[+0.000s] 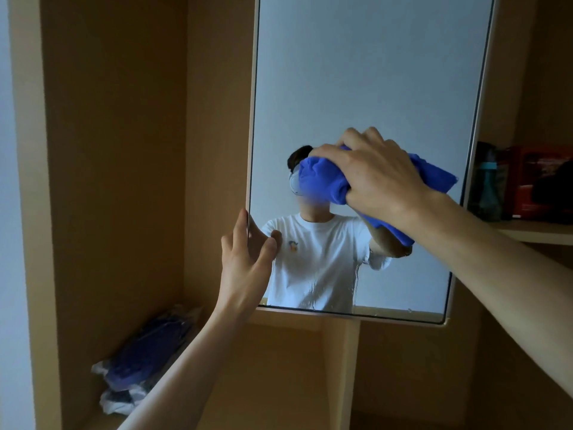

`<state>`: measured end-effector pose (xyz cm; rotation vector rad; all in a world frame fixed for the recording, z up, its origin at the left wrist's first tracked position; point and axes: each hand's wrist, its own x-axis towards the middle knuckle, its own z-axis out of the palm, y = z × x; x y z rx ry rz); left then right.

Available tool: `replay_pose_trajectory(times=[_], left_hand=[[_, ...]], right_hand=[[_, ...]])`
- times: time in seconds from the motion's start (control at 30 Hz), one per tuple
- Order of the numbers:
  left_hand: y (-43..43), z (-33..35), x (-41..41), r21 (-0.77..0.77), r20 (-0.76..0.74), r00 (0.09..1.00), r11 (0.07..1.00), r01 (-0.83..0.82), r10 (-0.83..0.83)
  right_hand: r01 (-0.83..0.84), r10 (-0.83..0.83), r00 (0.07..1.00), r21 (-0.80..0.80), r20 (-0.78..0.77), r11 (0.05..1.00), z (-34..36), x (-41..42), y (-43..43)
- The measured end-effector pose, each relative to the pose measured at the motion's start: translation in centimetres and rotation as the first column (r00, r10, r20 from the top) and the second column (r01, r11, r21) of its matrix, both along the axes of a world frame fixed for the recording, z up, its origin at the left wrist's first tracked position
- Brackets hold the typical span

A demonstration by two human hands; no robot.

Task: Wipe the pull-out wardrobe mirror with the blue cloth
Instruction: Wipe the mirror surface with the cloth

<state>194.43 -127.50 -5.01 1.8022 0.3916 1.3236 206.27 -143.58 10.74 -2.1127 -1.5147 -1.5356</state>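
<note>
The pull-out mirror [366,72] stands upright in a pale frame in front of me, filling the upper middle of the view. My right hand [375,175] grips a bunched blue cloth [322,178] and holds it against the glass at mid height. My left hand [248,259] holds the mirror's left edge, with its thumb on the glass and its fingers behind the frame. Streaks and drops of water show on the lower glass. The mirror reflects a person in a white T-shirt.
A wooden wardrobe compartment lies to the left, with a blue item in clear plastic wrap [142,358] on its floor. At the right, a shelf [536,231] holds a teal-capped bottle [488,184] and a red box [533,181].
</note>
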Motion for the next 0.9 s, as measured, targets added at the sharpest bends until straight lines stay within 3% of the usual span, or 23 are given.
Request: replay_pose_trajectory(times=[0.53, 0.77, 0.9], left_hand=[[-0.2, -0.6, 0.4, 0.044, -0.033, 0.998, 0.998, -0.055, 0.057], [-1.4, -0.5, 0.2, 0.066, -0.105, 0.992, 0.996, -0.066, 0.073], [-2.3, -0.1, 0.4, 0.056, -0.133, 0.984, 0.992, -0.111, 0.117]], right_hand=[[0.012, -0.014, 1.000, -0.196, -0.011, 0.981, -11.3, 1.5, -2.4], [0.019, -0.017, 1.000, -0.189, 0.012, 0.982, -9.8, 1.3, -3.2], [0.059, -0.059, 0.998, -0.099, 0.004, 0.993, -5.8, 2.1, -4.1]])
